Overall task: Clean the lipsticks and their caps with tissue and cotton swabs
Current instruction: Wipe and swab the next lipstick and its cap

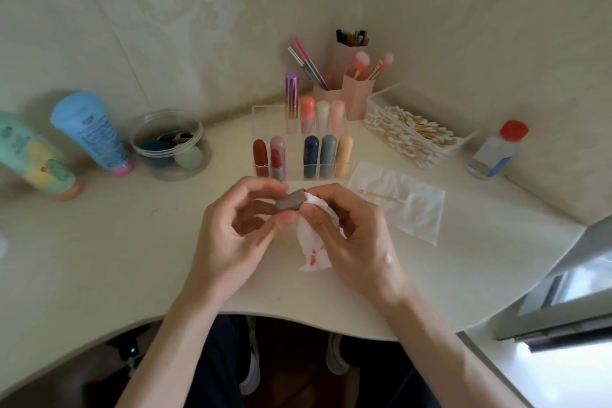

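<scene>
My left hand [245, 228] pinches a grey-mauve lipstick cap [290, 200] above the table's middle. My right hand [347, 228] grips a white tissue [311, 248] stained red and presses a wad of it against the cap's right end. Behind them a clear acrylic organiser [265, 113] holds several lipsticks; one uncapped red lipstick [275, 161] stands in its front row. A second tissue [404, 200] lies flat to the right with a used cotton swab [384, 197] on it.
A clear box of cotton swabs [410, 134] sits at the back right, beside a red-capped bottle [496, 151]. Pink brush holders [354, 89] stand in the corner. At the left are a round clear tub [169, 146] and two tubes [89, 132]. The table edge curves near me.
</scene>
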Available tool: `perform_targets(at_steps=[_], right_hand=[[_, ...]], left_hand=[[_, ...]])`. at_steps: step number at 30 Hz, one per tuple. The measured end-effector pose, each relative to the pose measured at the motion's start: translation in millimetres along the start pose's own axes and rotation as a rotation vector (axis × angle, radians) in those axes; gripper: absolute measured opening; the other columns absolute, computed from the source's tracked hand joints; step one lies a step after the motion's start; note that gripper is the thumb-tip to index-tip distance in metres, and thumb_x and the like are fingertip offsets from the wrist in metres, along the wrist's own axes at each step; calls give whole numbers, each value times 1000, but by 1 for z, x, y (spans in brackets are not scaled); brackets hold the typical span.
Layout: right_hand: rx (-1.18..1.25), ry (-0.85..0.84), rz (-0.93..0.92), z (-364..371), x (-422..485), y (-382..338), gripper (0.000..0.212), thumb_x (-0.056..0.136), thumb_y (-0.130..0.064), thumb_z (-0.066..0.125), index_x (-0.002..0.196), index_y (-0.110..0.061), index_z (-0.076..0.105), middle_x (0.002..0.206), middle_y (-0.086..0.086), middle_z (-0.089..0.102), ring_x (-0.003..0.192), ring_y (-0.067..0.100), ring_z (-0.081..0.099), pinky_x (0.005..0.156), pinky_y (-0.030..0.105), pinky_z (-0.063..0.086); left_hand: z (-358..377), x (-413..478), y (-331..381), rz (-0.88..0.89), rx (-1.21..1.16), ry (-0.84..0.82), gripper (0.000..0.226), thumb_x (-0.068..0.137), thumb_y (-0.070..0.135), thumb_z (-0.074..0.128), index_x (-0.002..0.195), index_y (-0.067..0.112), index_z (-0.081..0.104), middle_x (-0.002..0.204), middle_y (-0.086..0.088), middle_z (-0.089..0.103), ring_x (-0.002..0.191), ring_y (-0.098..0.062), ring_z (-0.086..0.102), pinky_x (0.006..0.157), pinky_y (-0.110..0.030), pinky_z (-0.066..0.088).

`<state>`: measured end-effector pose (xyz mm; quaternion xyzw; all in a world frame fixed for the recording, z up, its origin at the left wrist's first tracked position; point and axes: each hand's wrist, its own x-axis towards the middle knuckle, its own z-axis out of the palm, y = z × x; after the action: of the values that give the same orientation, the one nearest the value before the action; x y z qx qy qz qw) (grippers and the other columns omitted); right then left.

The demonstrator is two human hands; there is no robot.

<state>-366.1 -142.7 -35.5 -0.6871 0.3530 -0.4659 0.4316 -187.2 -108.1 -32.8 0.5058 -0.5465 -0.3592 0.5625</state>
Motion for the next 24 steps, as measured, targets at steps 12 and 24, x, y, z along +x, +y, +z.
perform_targets(at_steps=[12,24], right_hand=[[21,-22,6,2,-1,-4,14,105,-13,64,112,-14,76,97,-6,78,84,11,71,74,19,49],[53,-33,46,3,0,-6,16,105,-15,63,112,-19,77,93,-4,78,81,13,72,69,25,52]], left_hand=[[0,1,0,-46,-41,-47,20,88,22,73,107,16,72,88,1,76,71,-12,67,65,-17,50],[-2,0,0,-36,-19,-11,20,87,22,78,95,6,72,74,-7,72,62,-20,66,61,-24,51]])
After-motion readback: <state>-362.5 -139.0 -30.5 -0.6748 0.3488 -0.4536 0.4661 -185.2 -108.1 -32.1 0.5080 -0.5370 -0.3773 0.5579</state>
